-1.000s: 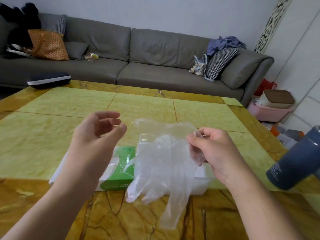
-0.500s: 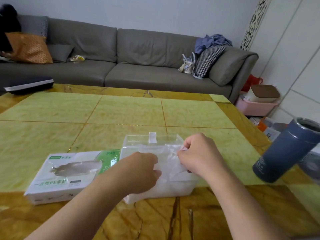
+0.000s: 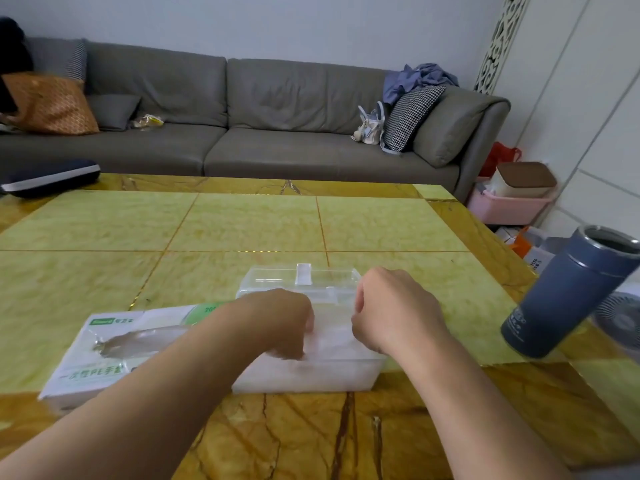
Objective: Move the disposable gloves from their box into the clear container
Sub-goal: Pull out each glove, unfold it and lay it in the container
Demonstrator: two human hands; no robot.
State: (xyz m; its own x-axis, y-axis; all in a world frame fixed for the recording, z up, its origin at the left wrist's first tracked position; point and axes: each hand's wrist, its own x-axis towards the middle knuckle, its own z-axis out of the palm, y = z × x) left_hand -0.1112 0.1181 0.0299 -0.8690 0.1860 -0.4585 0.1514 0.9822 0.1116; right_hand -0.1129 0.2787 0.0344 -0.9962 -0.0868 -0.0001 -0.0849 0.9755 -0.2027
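Observation:
The clear container [image 3: 311,380] stands near the table's front edge, its lid [image 3: 301,277] tipped open at the back. Cloudy disposable gloves [image 3: 332,337] fill it. Over the container's left half my left hand [image 3: 277,323] has its fingers curled down into the gloves. My right hand [image 3: 394,313] is over the right half, fingers curled under and thumb toward the middle, holding the plastic. Most fingertips are hidden. The white and green glove box [image 3: 104,351] lies flat just left of the container, with a glove showing in its slot.
A dark blue tumbler [image 3: 561,296] stands open-topped at the table's right edge, with a small fan [image 3: 620,320] behind it. The yellow-green stone table [image 3: 242,223] stretches toward a grey sofa [image 3: 277,109]. A pink bin [image 3: 509,206] sits on the floor to the right.
A second ago both hands held a glove up in the air. They have come down and pushed it into the clear container, where they stay now.

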